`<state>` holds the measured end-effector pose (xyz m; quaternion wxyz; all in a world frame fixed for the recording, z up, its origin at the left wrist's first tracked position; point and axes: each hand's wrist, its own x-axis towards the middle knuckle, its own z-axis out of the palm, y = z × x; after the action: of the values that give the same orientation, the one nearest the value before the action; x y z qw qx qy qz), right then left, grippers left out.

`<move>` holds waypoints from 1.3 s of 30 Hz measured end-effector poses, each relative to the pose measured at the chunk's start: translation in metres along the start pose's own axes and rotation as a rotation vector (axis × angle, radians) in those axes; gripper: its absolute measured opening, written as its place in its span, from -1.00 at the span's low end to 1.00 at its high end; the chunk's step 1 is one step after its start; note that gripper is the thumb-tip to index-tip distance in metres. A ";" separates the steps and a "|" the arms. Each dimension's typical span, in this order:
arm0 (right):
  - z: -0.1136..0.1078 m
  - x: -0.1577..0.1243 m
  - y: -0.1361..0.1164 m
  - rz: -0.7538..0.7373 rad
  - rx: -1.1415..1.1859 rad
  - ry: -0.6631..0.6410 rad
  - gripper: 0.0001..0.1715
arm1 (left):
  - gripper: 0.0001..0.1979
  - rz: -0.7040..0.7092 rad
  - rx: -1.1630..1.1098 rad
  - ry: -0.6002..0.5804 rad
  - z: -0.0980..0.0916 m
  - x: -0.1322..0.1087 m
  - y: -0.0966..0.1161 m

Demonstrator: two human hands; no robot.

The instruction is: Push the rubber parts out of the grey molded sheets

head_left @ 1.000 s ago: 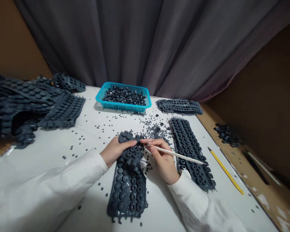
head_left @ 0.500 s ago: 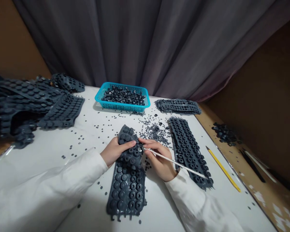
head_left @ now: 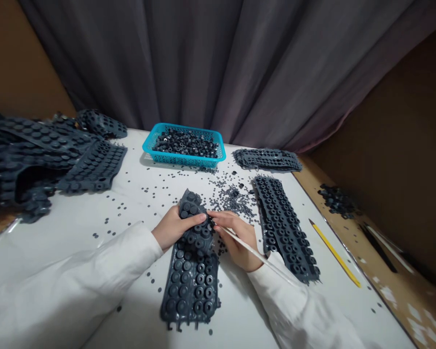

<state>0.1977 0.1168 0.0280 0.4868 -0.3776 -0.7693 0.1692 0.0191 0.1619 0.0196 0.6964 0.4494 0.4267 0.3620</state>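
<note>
A dark grey moulded rubber sheet [head_left: 189, 286] with rows of round raised rings lies on the white table, its far end bent up. My left hand [head_left: 173, 227] grips that raised end, thumb pressed over the top and the other fingers hidden behind. In my right hand [head_left: 240, 240] is a thin white stick [head_left: 252, 250], pinched between thumb and fingers. Its near end reaches back over my right sleeve; its far tip meets the sheet's right edge by my fingertips, where the exact contact is hidden. Small dark discs [head_left: 236, 201] lie scattered beyond my hands.
A blue basket [head_left: 184, 159] full of small dark rings stands at the back. More rubber sheets [head_left: 90, 167] are heaped at left; another sheet [head_left: 285, 228] and a flat stack [head_left: 268, 160] lie at right. A yellow pencil-like tool [head_left: 334, 252] rests near the right edge.
The white stick has swung: its near end has come down toward my right sleeve. My right fingers have shifted slightly left against the sheet. My left hand has barely moved.
</note>
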 end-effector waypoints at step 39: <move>0.006 -0.004 -0.002 0.365 0.389 0.114 -0.90 | -0.60 -0.022 -0.096 0.027 0.004 -0.002 0.004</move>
<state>0.1923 0.1129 0.0240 0.5543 -0.4181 -0.6129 0.3771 0.0211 0.1598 0.0245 0.7151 0.4059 0.4231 0.3806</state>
